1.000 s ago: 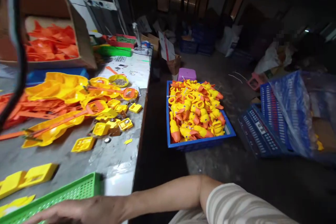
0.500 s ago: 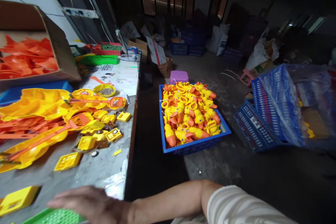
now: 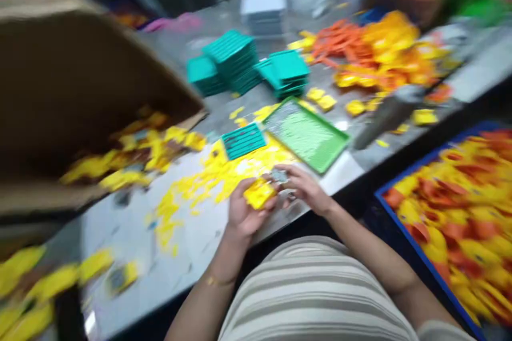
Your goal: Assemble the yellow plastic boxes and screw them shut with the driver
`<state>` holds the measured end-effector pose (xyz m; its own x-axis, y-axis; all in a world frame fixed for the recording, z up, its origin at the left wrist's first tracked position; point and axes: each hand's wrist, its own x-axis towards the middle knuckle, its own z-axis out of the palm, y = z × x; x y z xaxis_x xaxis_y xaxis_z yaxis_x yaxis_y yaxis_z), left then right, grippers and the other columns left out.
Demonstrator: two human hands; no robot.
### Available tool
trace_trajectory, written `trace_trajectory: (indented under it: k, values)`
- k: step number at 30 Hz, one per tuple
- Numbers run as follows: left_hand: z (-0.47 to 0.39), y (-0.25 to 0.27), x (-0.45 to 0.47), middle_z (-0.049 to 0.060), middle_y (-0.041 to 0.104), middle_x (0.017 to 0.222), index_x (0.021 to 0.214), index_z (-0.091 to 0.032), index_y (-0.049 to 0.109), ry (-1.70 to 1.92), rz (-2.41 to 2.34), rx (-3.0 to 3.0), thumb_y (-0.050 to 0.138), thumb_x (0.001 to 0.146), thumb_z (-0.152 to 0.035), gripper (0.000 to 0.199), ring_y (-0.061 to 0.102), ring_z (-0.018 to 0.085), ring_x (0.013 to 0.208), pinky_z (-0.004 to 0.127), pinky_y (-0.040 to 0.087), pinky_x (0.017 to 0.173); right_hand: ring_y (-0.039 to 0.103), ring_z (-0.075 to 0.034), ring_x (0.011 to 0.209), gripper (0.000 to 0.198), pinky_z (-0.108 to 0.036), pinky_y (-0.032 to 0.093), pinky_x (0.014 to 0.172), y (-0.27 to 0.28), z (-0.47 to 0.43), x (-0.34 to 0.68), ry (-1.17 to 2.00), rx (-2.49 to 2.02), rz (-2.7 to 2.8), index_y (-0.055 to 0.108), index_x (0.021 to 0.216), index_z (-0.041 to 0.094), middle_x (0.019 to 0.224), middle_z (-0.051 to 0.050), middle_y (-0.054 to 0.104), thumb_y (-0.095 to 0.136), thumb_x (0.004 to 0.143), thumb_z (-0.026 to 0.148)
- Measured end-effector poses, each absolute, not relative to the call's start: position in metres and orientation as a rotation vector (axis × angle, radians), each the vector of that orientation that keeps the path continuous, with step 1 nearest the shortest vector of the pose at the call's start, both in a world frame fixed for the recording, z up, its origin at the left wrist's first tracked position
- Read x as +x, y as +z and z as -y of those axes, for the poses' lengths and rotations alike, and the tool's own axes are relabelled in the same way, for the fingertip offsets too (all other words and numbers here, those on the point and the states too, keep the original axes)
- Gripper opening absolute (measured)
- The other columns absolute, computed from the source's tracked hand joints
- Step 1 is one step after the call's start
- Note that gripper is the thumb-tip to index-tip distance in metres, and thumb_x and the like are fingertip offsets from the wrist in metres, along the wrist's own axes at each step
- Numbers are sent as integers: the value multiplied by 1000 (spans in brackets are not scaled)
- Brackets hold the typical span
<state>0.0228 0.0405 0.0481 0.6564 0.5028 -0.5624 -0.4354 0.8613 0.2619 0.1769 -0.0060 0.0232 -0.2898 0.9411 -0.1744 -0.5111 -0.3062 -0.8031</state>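
My left hand [image 3: 243, 216] is closed around a small yellow plastic part [image 3: 259, 193], block-shaped with a hollow in it. Close beside it, my right hand [image 3: 307, 187] pinches a small grey piece [image 3: 279, 176], too blurred to name. Both hands are at the front edge of the worktable. Just beyond them lie many loose yellow pieces [image 3: 192, 186], a teal ribbed tray [image 3: 244, 141] and a green mesh-bottomed tray [image 3: 332, 144] with small silvery bits at its far end.
A large cardboard box [image 3: 52, 80] spills yellow parts on the left. Teal trays [image 3: 230, 58] are stacked behind. Orange and yellow plastic pieces [image 3: 388, 48] pile up at the back right. A blue crate [image 3: 416, 253] of yellow and orange duck-shaped items stands to the right, below table height.
My view has swung left from the floor and crate to the worktable. The hand seen earlier was over a green tray; now both hands are together, holding parts.
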Motion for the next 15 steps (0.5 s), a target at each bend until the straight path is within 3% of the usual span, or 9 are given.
trace_trajectory:
  k: [2,4,9,12,15]
  values:
    - [-31,43,-9,7,66,80,95,-13,61,639,-709,79,47,90,-33,25,58,13,53,18,39,37,62,-17,93,45,-25,55,64,8,-5,173,1797,-855,792,52,124,26,113,-5,63,63,82,37]
    - [-25,37,-22,10,67,77,93,-13,61,699,-739,57,43,87,-29,25,59,15,49,18,35,32,62,-16,88,47,-27,56,68,-2,-10,167,1771,-926,897,51,126,25,107,-5,64,64,82,34]
    - [-15,22,-27,16,71,97,113,-10,57,778,-802,-21,40,85,-24,36,71,23,73,26,54,50,62,-18,87,38,-37,55,80,-16,-16,160,1337,-1232,1448,54,123,21,109,-9,62,56,85,25]
    - [-11,17,-28,17,72,100,125,-8,51,750,-857,-69,41,87,-21,41,72,24,85,28,58,64,61,-22,100,42,-42,51,92,-16,-18,162,965,-1370,1807,53,126,20,112,-10,62,52,85,16]
    - [-9,16,-26,18,72,101,131,-6,46,752,-898,-92,39,93,-24,43,72,23,87,26,58,69,55,-24,118,50,-44,47,100,-8,-12,170,928,-1321,1992,45,135,21,128,-12,58,56,86,20]
